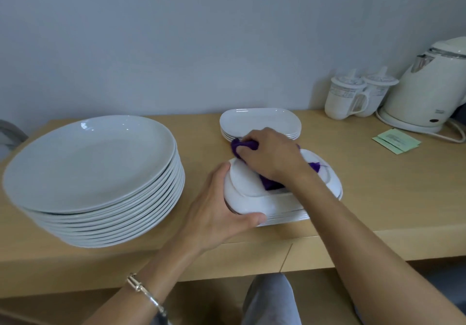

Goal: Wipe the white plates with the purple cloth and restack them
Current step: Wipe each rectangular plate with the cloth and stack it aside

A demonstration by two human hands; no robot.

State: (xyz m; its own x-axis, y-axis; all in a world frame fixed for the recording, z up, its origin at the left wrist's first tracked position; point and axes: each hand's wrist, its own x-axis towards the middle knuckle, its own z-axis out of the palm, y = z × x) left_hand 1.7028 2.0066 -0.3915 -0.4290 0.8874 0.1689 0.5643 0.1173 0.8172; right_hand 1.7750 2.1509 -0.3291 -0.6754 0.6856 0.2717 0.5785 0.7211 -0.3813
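Closest of all is a bare arm with a silver bracelet (145, 292) on its wrist, and beside it a knee (272, 297) in grey cloth, low under the table edge.

The biggest thing is the plain pale grey wall (176, 35) behind everything. Next is the long light wooden table (378, 186), pushed right up to that wall. It has a seam in its front edge.

On the left of the table sits a tall stack of big round plates (93, 163), all white. At the far right stands a cream kettle (428, 92) on its base, with a cord (454, 135) curling beside it.

In the middle, near the front, is a low stack of long plates (290, 216). On top of it one white plate (247, 198) is tipped up with its bottom showing. The left hand (216, 213) grips this plate's near end, thumb curled along the front. The right hand (272, 158) squeezes the purple cloth (238, 147) in a bunch and presses it on the plate's back.

Just behind is a second low stack of long plates (259, 120), close to the wall.

Two white cups with lids (345, 100) stand touching each other, just left of the kettle. Smallest are the green paper packets (396, 140), lying flat in front of the kettle.
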